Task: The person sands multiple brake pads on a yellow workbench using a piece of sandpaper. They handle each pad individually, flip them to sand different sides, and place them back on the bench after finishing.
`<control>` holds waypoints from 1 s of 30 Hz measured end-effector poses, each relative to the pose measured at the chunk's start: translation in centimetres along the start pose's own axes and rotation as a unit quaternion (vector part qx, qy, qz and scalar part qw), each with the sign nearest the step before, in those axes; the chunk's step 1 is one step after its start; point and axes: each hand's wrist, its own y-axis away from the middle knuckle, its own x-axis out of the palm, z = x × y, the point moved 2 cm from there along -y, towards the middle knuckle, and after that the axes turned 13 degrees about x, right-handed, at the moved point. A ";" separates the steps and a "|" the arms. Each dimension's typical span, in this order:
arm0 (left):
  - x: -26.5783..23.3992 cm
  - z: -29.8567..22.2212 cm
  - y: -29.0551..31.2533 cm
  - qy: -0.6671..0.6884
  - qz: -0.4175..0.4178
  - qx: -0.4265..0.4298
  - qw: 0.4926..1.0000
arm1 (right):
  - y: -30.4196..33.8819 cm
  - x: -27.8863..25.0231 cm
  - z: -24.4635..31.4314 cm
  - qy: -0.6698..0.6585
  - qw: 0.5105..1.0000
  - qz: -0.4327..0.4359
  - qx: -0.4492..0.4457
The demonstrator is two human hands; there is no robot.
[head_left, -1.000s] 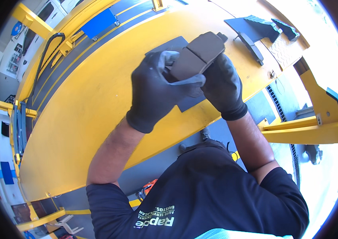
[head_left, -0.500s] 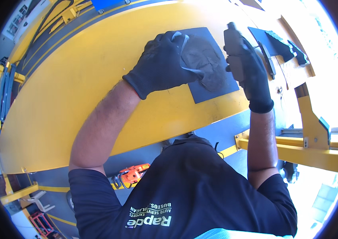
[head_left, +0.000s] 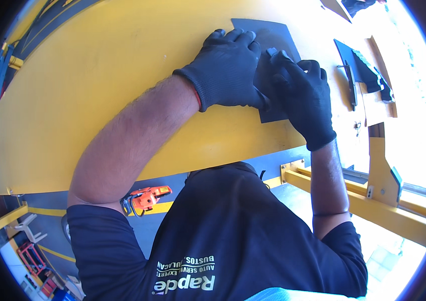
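Observation:
A flat dark grey panel (head_left: 287, 39) lies on the yellow tabletop (head_left: 117, 65). My left hand (head_left: 230, 67), in a black knit glove, spreads over the panel's left side, fingers stretched out and thumb apart. Whether anything lies under that palm is hidden. My right hand (head_left: 303, 95), gloved the same way, is closed with bent fingers over the middle of the panel. It grips a dark block (head_left: 271, 51), whose tip shows beyond the fingertips; the rest is covered by the hand.
To the right are another dark panel (head_left: 346, 57), a dark narrow tool (head_left: 351, 86) and crumpled dark pieces (head_left: 373, 83). An orange power tool (head_left: 147, 197) lies below the table's near edge. A yellow steel frame (head_left: 363, 200) stands at the lower right.
My right hand has come down and left with the block onto the panel. My left hand has moved right and flattened out; the grey cloth-like edges around it no longer show.

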 end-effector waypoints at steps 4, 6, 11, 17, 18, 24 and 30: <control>-0.5 -0.1 -0.3 0.010 0.024 -0.003 1.000 | -0.4 0.9 -0.3 0.024 1.000 0.007 -0.001; -0.6 0.0 -0.4 0.007 0.026 -0.006 1.000 | -1.2 1.6 -0.4 0.041 0.999 -0.008 -0.017; 0.0 0.1 -0.1 -0.004 0.000 -0.019 1.000 | -1.4 2.2 -0.7 0.073 0.996 0.006 -0.047; 0.0 0.9 0.2 0.083 -0.121 0.055 0.988 | -2.8 1.7 -0.9 0.080 0.994 -0.009 -0.077; 0.0 0.8 0.1 0.095 -0.122 0.061 0.986 | -3.8 2.2 -1.1 0.079 0.993 -0.011 -0.085; -2.2 0.4 0.3 0.123 -0.079 0.098 0.984 | -0.9 0.8 -1.7 0.080 0.994 0.014 -0.078; -1.8 0.3 0.4 0.123 -0.111 0.109 0.980 | -2.7 3.7 -4.3 0.003 0.993 0.031 -0.118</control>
